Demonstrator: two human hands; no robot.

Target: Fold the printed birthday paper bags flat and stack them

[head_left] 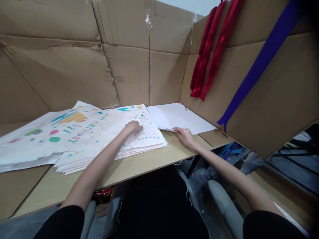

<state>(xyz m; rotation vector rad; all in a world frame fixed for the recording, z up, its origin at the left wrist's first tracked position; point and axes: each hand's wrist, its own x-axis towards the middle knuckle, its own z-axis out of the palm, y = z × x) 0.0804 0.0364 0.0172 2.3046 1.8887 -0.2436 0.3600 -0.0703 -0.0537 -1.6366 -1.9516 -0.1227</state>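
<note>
A stack of flat white paper bags printed with coloured "Happy Birthday" shapes [82,132] lies on the wooden table [149,162]. My left hand [133,127] rests on the stack's right part, fingers curled and pinching the top sheet. A plain white sheet [179,118] lies to the right, by the cardboard wall. My right hand [183,135] presses on its near edge, fingers bent around the paper's border.
Cardboard walls [129,66] enclose the table on the back and both sides. Red ribbons [209,49] and a purple ribbon [261,63] hang over the right wall. Grey chair armrests [221,199] and clutter sit below the table's front edge.
</note>
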